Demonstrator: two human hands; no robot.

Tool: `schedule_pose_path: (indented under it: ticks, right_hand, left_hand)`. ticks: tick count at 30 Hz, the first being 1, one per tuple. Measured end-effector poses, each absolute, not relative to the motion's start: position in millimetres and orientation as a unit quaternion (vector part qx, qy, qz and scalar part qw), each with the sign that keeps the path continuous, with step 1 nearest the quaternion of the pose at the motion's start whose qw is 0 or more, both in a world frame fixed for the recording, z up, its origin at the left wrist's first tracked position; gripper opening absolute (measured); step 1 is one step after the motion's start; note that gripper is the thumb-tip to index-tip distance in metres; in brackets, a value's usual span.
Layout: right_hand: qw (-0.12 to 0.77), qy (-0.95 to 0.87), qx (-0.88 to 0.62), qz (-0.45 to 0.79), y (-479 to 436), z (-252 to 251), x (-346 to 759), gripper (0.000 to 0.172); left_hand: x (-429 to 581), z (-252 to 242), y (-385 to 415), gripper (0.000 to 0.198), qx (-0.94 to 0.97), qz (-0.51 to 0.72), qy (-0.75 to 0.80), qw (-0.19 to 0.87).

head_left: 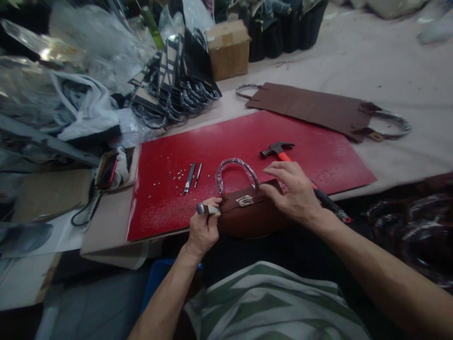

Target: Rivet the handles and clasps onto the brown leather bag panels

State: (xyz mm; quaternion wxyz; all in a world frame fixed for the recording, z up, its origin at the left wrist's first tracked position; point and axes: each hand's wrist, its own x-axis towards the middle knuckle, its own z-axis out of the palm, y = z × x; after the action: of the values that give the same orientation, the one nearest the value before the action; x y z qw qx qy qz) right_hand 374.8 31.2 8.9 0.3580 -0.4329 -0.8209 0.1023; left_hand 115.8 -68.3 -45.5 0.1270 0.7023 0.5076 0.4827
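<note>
A brown leather bag piece (253, 222) hangs over the near edge of the red board (166, 217). It has a plastic-wrapped handle (236, 161) and a metal clasp (245, 201). Gripped in my left hand (203, 231) is a metal punch-like rod (202, 208), its round end upward, beside the left side of the bag piece. My right hand (295, 191) is open over the right end of the bag piece, thumb and fingers apart, the thumb near the handle's base. Behind my right hand lies a claw hammer (278, 149) with a red and black handle.
Two slim metal tools (194, 178) and scattered small bits lie on the board. Behind it are another brown handled panel (311, 106), a cardboard box (228, 49) and a stack of black handled panels (177, 80). A small box (116, 167) stands at left.
</note>
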Motion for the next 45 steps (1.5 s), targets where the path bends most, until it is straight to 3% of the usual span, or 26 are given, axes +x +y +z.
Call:
schedule_pose_path:
  ticks: [4,8,10,13,17,20,23,25,30,45]
  right_hand:
    - [0.221,-0.767,-0.602,0.021,51.0,4.3,432.4,0.033]
    - [0.05,-0.739,-0.667,0.08,55.1,5.3,446.6,0.032]
    - [0.015,-0.732,-0.672,0.112,56.6,11.1,440.0,0.025]
    - [0.002,-0.724,-0.671,0.159,62.3,20.9,427.8,0.015]
    - [0.0,-0.709,-0.666,0.23,62.2,26.7,416.4,0.015]
    - [0.022,-0.705,-0.678,0.208,49.2,31.7,406.3,0.01]
    - [0.073,-0.744,-0.655,0.104,31.4,42.7,386.2,0.029]
    - [0.096,-0.786,-0.608,0.067,21.8,49.5,363.9,0.032]
    - [0.054,-0.818,-0.539,0.196,19.4,42.2,288.8,0.036]
    - [0.035,-0.793,-0.561,0.235,56.4,14.3,225.2,0.034]
  left_hand:
    - [116.2,-44.9,-66.6,0.01,0.701,0.497,0.496,0.123]
    - [116.5,-43.2,-65.2,0.011,0.703,0.502,0.491,0.114]
    - [116.0,-43.4,-64.8,0.011,0.705,0.503,0.489,0.107]
    - [115.4,-44.4,-64.4,0.011,0.708,0.504,0.484,0.105]
    - [115.6,-45.0,-64.4,0.013,0.704,0.506,0.488,0.101]
    - [115.8,-45.2,-64.4,0.012,0.703,0.508,0.487,0.101]
    - [115.6,-46.6,-64.4,0.012,0.701,0.51,0.486,0.111]
    - [115.3,-48.2,-64.6,0.013,0.697,0.509,0.491,0.119]
    - [114.6,-51.0,-64.8,0.017,0.705,0.49,0.502,0.108]
    - [114.7,-42.1,-55.3,0.017,0.709,0.471,0.514,0.108]
